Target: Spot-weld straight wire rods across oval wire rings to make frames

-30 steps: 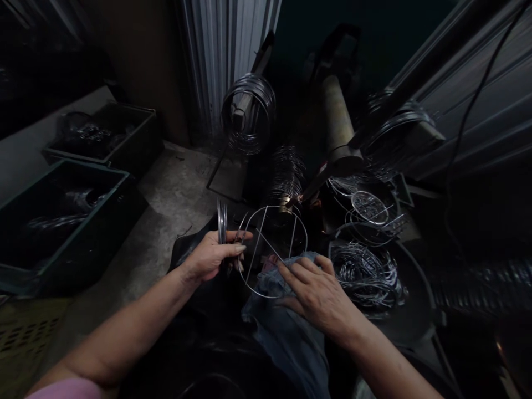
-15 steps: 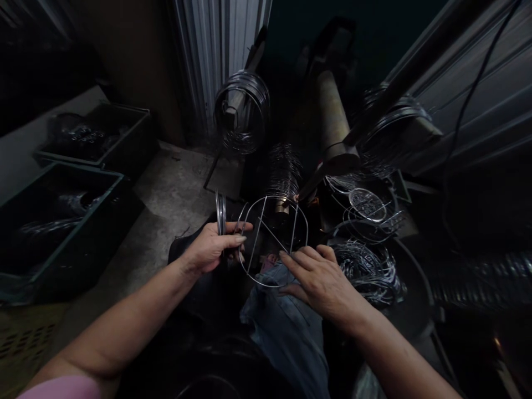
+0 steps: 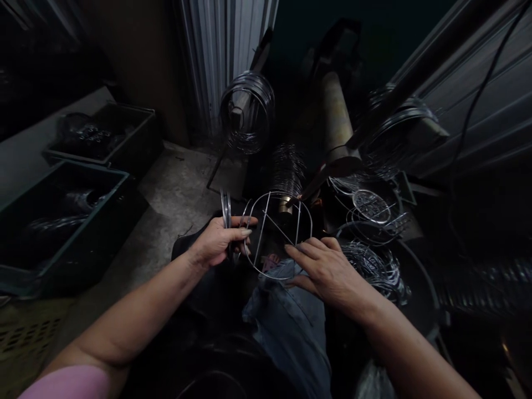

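Note:
My left hand (image 3: 218, 239) is closed around a bundle of thin metal wire rings (image 3: 226, 209), which hang over the hand near the thumb. Its thumb and forefinger also reach the left side of a round wire frame (image 3: 260, 241) with straight cross wires. On the frame's right side, my right hand (image 3: 322, 265) grips the wire between thumb and fingers. Behind the frame, the metal tip (image 3: 285, 204) of a machine rod shows close to its upper part. A blue cloth (image 3: 286, 327) lies below the frame, over my lap.
A stack of wire rings (image 3: 288, 166) sits on the rod ahead. A wire coil (image 3: 247, 111) hangs at the back. To the right are a wire pile (image 3: 376, 271) and a small wire grid disc (image 3: 371, 206). Dark green crates (image 3: 62, 221) stand at left.
The whole view has shifted slightly, so things sit a little further right. Both hands keep their grip on the wire frame, with hardly any change relative to the machine.

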The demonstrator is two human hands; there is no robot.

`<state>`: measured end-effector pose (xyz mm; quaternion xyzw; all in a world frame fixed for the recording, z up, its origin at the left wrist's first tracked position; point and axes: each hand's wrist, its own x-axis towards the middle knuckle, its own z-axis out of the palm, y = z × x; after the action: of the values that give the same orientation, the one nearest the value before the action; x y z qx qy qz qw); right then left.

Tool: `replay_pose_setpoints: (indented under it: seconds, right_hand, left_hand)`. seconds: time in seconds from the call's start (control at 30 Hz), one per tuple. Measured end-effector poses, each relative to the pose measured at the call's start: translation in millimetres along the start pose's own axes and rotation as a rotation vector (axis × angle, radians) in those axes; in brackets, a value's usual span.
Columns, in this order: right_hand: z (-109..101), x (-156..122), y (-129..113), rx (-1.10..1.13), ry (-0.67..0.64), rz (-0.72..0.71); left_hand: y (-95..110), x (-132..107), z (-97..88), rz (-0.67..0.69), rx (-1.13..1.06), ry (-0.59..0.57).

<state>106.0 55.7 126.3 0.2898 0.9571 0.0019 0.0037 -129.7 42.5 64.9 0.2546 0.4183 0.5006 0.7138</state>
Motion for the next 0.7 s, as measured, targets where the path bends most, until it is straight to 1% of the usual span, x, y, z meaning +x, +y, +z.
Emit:
replay_pose_setpoints:
  seconds: [0.17, 0.23, 0.33, 0.4, 0.43, 0.5, 0.57, 0.63, 0.7]
  right_hand:
    - [4, 2, 1, -0.016, -0.021, 0.002]
    - [1, -1, 1, -0.031, -0.026, 0.0]
    - [-14, -5, -5, -0.025, -0.026, -0.031]
    - [-29, -3, -15, -0.016, -0.007, -0.047]
    - [-35, 3, -21, -0.027, 0.022, -0.048]
    - [-41, 23, -33, -0.077, 0.09, -0.064]
    - [-37, 53, -44, -0.135, 0.113, -0.135]
    - [-28, 86, -50, -0.177, 0.056, -0.224]
    - [-22, 108, -51, -0.205, -0.044, -0.29]
  left_hand:
    - [0, -1, 2.7, -0.009, -0.024, -0.004]
    - [-1, -1, 3.7, -0.008, -0.041, -0.003]
    - [-6, -3, 1.5, 0.016, -0.107, 0.016]
    - [-15, -5, -2.8, 0.009, -0.18, 0.04]
    - [-21, -6, -5.3, -0.01, -0.227, 0.043]
    - [-35, -11, -9.7, -0.062, -0.325, 0.036]
    - [-50, -17, -12.6, -0.11, -0.391, 0.01]
    - [-61, -24, -14.5, -0.14, -0.403, -0.009]
    - [-67, -30, -16.9, -0.137, -0.395, -0.023]
